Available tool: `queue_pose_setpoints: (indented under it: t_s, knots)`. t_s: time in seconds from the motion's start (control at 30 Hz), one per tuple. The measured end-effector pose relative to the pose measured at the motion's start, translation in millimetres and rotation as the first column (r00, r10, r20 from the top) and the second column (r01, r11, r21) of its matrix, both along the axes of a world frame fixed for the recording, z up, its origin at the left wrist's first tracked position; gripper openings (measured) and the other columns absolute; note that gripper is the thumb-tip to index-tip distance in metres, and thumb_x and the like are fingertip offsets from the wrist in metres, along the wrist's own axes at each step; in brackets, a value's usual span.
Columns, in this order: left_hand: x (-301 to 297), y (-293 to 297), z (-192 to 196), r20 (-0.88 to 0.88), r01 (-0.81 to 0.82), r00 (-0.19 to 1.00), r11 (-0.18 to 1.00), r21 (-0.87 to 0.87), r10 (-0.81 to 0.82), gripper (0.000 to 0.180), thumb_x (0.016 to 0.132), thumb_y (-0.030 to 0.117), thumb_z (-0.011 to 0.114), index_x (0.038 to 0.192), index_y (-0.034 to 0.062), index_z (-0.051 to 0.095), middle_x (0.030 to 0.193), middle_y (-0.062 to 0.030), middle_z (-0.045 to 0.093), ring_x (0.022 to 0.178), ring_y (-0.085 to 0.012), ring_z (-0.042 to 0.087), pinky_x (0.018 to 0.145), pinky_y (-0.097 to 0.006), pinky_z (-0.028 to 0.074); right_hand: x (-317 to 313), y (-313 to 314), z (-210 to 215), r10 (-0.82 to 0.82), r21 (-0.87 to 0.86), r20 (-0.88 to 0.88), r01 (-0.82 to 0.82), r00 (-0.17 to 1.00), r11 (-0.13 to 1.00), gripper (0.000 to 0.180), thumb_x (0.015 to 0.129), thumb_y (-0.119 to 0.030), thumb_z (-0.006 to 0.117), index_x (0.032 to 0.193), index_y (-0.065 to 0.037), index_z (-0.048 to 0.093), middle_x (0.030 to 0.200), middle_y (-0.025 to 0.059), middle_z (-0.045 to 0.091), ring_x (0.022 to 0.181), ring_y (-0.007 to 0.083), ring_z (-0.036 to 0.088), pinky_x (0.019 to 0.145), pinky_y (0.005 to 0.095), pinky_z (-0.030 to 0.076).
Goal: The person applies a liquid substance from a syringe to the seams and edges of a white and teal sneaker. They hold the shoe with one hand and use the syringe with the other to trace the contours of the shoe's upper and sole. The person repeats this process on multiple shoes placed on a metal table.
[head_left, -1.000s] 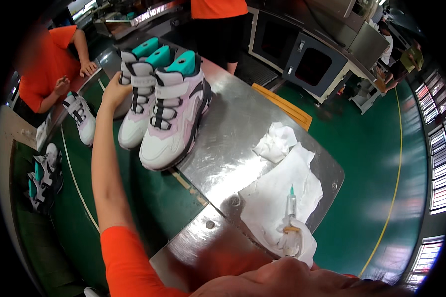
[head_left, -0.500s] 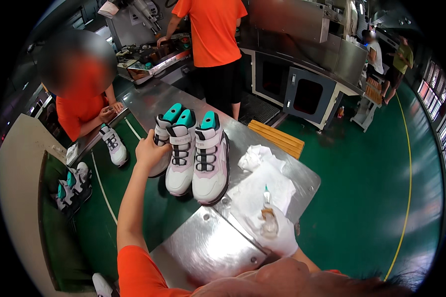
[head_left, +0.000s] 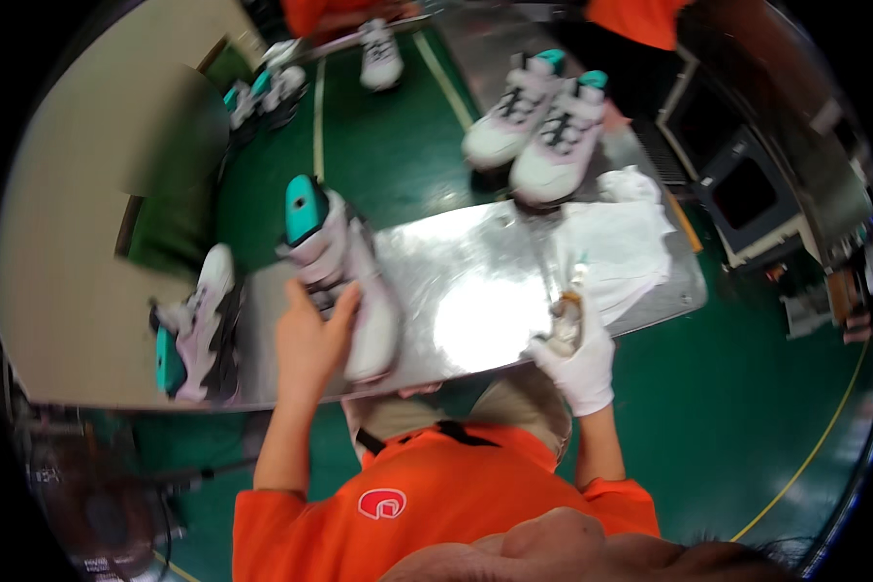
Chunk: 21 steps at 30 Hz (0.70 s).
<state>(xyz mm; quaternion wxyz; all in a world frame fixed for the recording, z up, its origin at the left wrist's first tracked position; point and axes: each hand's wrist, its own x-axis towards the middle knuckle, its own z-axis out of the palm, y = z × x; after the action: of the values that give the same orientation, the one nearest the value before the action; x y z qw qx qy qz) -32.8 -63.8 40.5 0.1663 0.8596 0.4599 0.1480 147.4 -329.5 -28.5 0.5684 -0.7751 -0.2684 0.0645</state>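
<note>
A white and lilac high-top sneaker [head_left: 373, 315] with black lacing and a teal insert in its collar is near me, above the metal table plate [head_left: 436, 257]. My bare left hand [head_left: 308, 339] is closed round its side by the laces. My right hand [head_left: 584, 373], in a white glove, grips a small clear squeeze bottle [head_left: 566, 325] with brownish contents and a thin green-tipped nozzle pointing away from me. Beside that hand a white cloth [head_left: 621, 257] lies crumpled. Just beyond the plate two matching sneakers [head_left: 558, 145] stand side by side.
Another sneaker [head_left: 199, 335] lies at the table's left end. Several more [head_left: 262, 97] stand at far left by the beige wall, and a single one [head_left: 380, 58] is on the green belt [head_left: 383, 145]. People in orange shirts are at the far side; a fan [head_left: 97, 504] stands lower left.
My left hand has brought one sneaker from the group of three towards me, over the near plate. The view has swung left and down. The bottle remains in my right hand.
</note>
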Motion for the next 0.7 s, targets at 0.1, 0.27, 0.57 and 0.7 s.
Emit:
queue_pose_setpoints:
  t_s: [0.1,0.27,0.57,0.7]
  knots:
    - [-31,-41,2,0.053,0.307,0.952,0.94,-0.15,-0.303,0.055,0.091,0.042,0.065,0.114,-0.0059,0.051,0.081,-0.029,0.065,0.075,-0.0465,0.065,0.06,-0.05,0.05,-10,4,12,0.054,-0.069,0.045,-0.051,0.998,0.996,0.07,0.068,-0.016,0.084,0.129,-0.005,0.052,0.098,0.0125,0.066,0.083,0.0223,0.065,0.079,0.0344,0.053]
    - [-16,-22,63,0.024,0.593,0.659,0.538,0.598,-0.752,0.052,0.074,0.029,0.082,0.117,0.0058,0.063,0.105,-0.0116,0.069,0.095,-0.032,0.066,0.088,-0.045,0.05,-1,-15,17,0.075,-0.102,0.098,-0.065,0.992,0.993,0.078,0.068,-0.016,0.084,0.137,-0.004,0.049,0.107,0.0128,0.066,0.093,0.0212,0.065,0.085,0.0327,0.052]
    - [-57,18,24,-0.022,0.811,0.477,0.43,0.398,-0.879,0.052,0.062,0.016,0.086,0.104,0.0081,0.055,0.122,-0.016,0.061,0.114,-0.0374,0.058,0.102,-0.056,0.041,14,-23,58,0.135,-0.276,-0.215,-0.193,0.967,0.941,0.08,0.068,-0.008,0.08,0.14,-0.003,0.046,0.117,0.0112,0.062,0.102,0.0169,0.059,0.088,0.0287,0.05]
    - [-91,-5,0,0.006,0.68,0.561,0.465,0.567,-0.828,0.027,0.075,0.014,0.073,0.098,0.0111,0.059,0.117,-0.015,0.064,0.108,-0.0323,0.062,0.095,-0.05,0.048,18,-25,50,0.16,-0.016,-0.339,-0.176,0.927,0.984,0.083,0.067,-0.009,0.081,0.14,0.002,0.044,0.127,0.0095,0.057,0.111,0.0162,0.056,0.088,0.0284,0.05]
